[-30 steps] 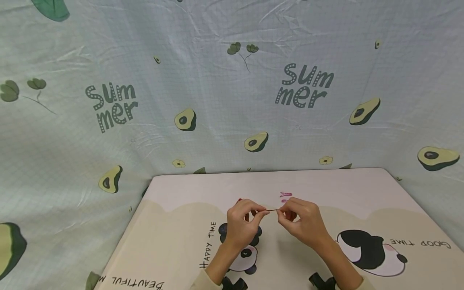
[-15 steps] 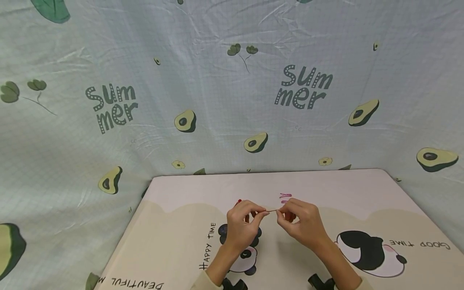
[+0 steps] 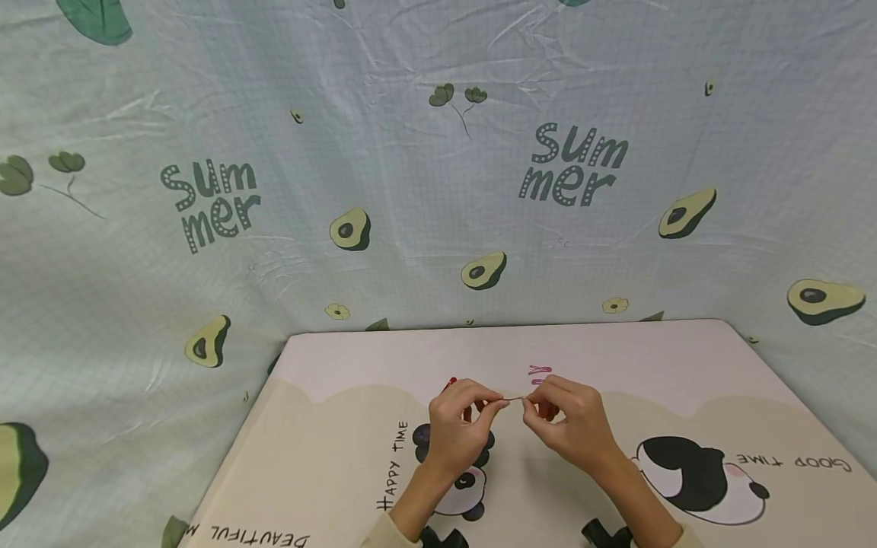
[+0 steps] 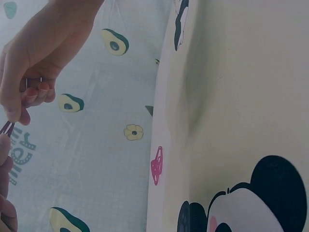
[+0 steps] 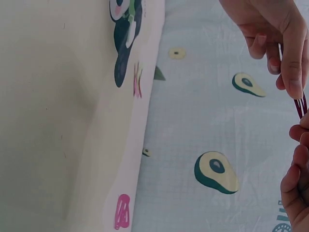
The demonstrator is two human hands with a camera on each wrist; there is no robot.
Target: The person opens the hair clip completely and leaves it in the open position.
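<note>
Above the table, my left hand (image 3: 452, 430) pinches one end of a thin dark red doubled strand (image 3: 513, 398) between thumb and forefinger. The other end is pinched by my right hand (image 3: 574, 422), so the piece spans a short gap, roughly level. In the right wrist view the strands (image 5: 300, 107) run side by side from the left fingertips to the right ones. The left wrist view also shows the strands (image 4: 7, 128) at its edge. A small red tip (image 3: 450, 383) shows beyond the left knuckles; what it belongs to is hidden by the hand.
The tabletop (image 3: 308, 457) has printed cartoon animals and lettering. A printed cloth with avocados (image 3: 484, 270) hangs behind it. Pink shapes (image 3: 540, 370) show near the right hand's far side. Dark pieces (image 3: 606, 533) show by the forearms at the bottom edge.
Both hands keep the same pinch and place. The whole head view has shifted down very slightly, and a little more of the red tip shows.
</note>
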